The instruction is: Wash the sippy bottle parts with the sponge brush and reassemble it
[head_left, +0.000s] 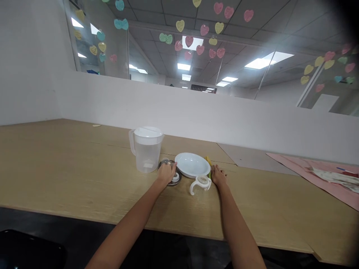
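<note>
My left hand [166, 173] is closed over a round metal dish [178, 181]. A small round clear piece shows just beyond its knuckles, but what the fingers grip is hidden. A white knob-like piece [175, 177] sits in the dish beside the hand. My right hand [219, 175] rests on the table with its fingers stretched out, next to a narrow yellow and green item [208, 161] that I cannot identify. Between my hands lies a white oval bowl [192, 164]. In front of it stands a white plastic ring-shaped piece with a curved handle [202, 182], its lower part see-through.
A translucent lidded pitcher [147, 151] stands left of the bowl. At the far right, a pink cloth [297, 168] with a pen and crumpled items on it covers the table [84, 175]. A low white wall with windows above closes off the back.
</note>
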Tool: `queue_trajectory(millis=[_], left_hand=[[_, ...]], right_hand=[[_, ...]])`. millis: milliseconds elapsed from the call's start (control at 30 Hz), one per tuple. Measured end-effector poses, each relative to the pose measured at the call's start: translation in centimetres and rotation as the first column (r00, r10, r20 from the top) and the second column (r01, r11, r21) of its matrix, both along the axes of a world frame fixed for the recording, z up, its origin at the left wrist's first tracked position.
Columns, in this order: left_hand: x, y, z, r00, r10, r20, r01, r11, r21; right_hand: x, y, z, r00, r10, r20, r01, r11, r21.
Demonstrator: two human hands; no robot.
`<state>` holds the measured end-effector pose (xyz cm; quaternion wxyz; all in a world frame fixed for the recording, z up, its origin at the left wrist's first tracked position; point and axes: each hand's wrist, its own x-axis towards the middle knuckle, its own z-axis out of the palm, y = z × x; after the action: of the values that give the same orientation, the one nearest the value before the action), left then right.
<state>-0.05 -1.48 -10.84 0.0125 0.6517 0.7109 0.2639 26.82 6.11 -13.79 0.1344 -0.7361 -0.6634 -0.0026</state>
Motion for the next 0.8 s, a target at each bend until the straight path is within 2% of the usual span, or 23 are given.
queue_trajectory(millis=[267,400,567,800], left_hand=[[-0.8,0.2,0.8,1.000,0.014,-0.022,-0.015,0.999,-0.038],[-0.7,0.2,0.8,1.000,0.012,-0.019,-0.012,1.000,0.001],[-0.6,-0.3,1.1,0.999,0.032,-0.007,-0.031,0.996,0.079],[-0.5,-0.8,1.7,0.992,0.102,0.069,-0.110,0.985,0.135]], right_hand=[[0.6,0.7,0.0,0.998,-0.020,0.055,0.020,1.000,-0.003],[0.9,1.1,0.4,0.996,0.022,0.081,-0.020,0.999,-0.036],[1.1,1.6,0.6,0.995,0.017,0.102,-0.013,0.999,-0.049],[0.9,2.6,1.5,0.996,-0.053,0.078,0.061,0.993,-0.100]])
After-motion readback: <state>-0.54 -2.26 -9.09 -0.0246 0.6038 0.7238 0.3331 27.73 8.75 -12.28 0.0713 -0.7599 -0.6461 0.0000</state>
